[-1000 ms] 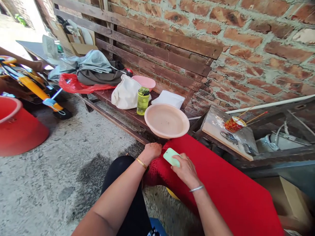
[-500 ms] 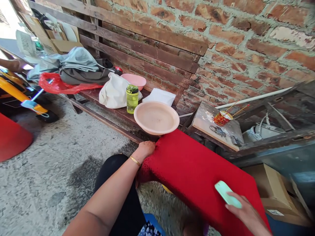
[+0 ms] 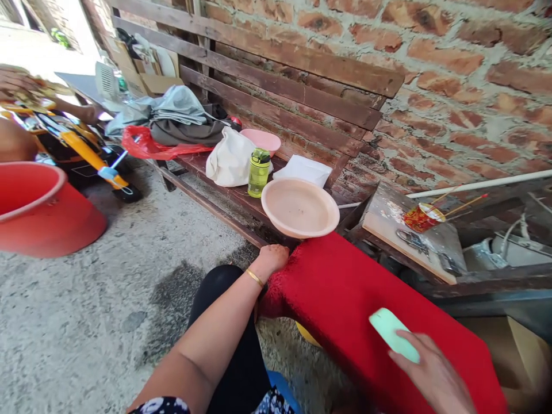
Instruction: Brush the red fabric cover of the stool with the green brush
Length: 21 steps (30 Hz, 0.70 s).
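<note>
A red plush cloth (image 3: 345, 287) lies stretched over a long, narrow surface that slants down to the right. My left hand (image 3: 272, 260), a gold bangle at its wrist, is closed on the cloth's near left corner; the fingertips are hidden. On the right, my right hand (image 3: 425, 365) grips a mint-green oblong brush-like tool (image 3: 394, 333) at its near end. The tool is over the cloth, and its underside cannot be seen. Just beyond the cloth's far end sits a round pale-pink basin (image 3: 301, 208), with a shallow layer of what looks like cloudy water.
On the wooden bench (image 3: 241, 192) are a green bottle (image 3: 259, 172), a white cloth bag (image 3: 230, 158), a pink bowl (image 3: 262, 140) and folded clothes (image 3: 181, 106). A red bucket (image 3: 56, 230) stands left. At right, a small board (image 3: 388, 224) bears a red cup (image 3: 422, 217).
The view has turned left, bringing more of the red bucket in. My right hand has slid the mint-green tool along the cloth toward my left hand. My left hand keeps its place at the corner.
</note>
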{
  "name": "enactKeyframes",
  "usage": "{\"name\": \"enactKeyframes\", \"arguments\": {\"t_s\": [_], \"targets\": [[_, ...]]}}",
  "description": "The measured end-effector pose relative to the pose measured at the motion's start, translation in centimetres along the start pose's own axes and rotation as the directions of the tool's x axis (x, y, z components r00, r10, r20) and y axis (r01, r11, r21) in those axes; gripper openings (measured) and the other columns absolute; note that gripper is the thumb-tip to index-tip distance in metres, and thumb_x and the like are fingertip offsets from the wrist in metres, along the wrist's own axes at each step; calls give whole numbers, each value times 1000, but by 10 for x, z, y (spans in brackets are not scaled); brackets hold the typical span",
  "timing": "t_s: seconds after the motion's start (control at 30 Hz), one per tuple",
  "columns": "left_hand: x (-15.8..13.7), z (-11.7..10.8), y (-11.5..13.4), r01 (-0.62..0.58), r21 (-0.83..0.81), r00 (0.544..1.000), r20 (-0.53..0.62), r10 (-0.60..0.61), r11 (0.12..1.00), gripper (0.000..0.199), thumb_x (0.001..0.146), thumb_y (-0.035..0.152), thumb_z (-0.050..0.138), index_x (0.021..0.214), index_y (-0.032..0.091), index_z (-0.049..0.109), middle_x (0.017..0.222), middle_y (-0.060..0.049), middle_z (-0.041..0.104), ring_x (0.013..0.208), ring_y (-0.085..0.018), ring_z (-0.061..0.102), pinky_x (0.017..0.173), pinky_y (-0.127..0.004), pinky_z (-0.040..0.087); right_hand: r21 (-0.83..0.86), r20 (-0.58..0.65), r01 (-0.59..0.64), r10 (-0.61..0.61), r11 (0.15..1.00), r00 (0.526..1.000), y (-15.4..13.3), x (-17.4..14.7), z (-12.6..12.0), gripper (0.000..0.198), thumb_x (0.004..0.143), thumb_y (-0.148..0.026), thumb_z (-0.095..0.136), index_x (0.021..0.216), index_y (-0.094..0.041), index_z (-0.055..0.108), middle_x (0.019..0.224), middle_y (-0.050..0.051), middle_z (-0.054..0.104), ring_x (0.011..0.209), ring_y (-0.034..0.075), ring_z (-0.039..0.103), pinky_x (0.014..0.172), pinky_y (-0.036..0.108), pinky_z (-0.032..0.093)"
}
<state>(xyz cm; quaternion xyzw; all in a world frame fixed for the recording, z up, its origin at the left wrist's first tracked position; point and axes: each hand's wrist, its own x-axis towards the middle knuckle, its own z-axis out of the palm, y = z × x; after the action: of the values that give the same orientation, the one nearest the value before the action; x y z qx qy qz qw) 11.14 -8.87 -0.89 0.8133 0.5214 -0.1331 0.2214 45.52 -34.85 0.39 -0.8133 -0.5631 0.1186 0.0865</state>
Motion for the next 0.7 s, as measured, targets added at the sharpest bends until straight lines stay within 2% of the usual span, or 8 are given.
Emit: {"name": "enactKeyframes", "arguments": {"t_s": [0.1,0.17,0.23,0.3,0.37,0.47,0.6,0.7], "targets": [[1,0,0,-2,-12,1000,11,2,1000,41,94,17,39,126,20,64,124,-17,68,118,-30,64,91,-44,55,11,117,176,-176,984,977,-111,30,24,38,78,-37,55,112,-25,70,107,10,63,93,29,63,85,42,50],[2,1,0,-10,-9,1000,9,10,1000,41,94,18,39,126,21,64,123,-18,68,118,-30,64,91,-45,55,14,141,258,-258,966,956,-173,45,40,39,78,-32,58,115,-26,68,108,7,61,96,25,61,89,37,47],[4,2,1,-19,1,1000,5,19,1000,41,94,18,38,126,20,64,121,-19,69,117,-29,64,91,-44,55,-3,164,316,-311,949,936,-214,54,51,38,77,-28,61,115,-28,68,107,5,60,99,23,58,91,34,43],[4,2,1,-29,14,1000,2,29,999,42,94,17,37,126,18,64,120,-20,69,116,-29,65,91,-43,55,-20,196,343,-332,939,923,-229,57,55,37,78,-26,63,114,-28,69,106,4,59,99,22,57,90,32,41],[5,2,2,-43,23,999,5,43,999,42,94,16,36,126,17,63,119,-20,69,116,-29,65,91,-43,55,-21,215,327,-315,945,924,-221,52,52,36,78,-25,62,113,-29,69,106,3,59,97,21,58,89,30,41],[5,2,3,-65,29,998,12,65,997,42,93,13,37,125,17,63,119,-19,69,116,-29,65,92,-43,54,-28,222,260,-247,965,943,-175,33,38,40,77,-23,59,116,-27,67,107,4,60,98,22,59,89,30,43],[6,4,7,-78,42,997,21,77,996,40,93,14,38,124,17,64,120,-19,69,116,-29,65,93,-42,53,29,197,24,-29,999,980,-67,-7,21,43,76,-35,56,116,-26,67,109,5,62,97,23,63,86,33,49],[7,5,10,-84,56,996,30,82,995,39,93,14,39,122,16,65,120,-19,69,116,-28,65,93,-42,53,46,101,-187,182,981,978,29,-45,8,46,71,-48,55,111,-30,69,108,6,64,93,26,66,79,36,53]]}}
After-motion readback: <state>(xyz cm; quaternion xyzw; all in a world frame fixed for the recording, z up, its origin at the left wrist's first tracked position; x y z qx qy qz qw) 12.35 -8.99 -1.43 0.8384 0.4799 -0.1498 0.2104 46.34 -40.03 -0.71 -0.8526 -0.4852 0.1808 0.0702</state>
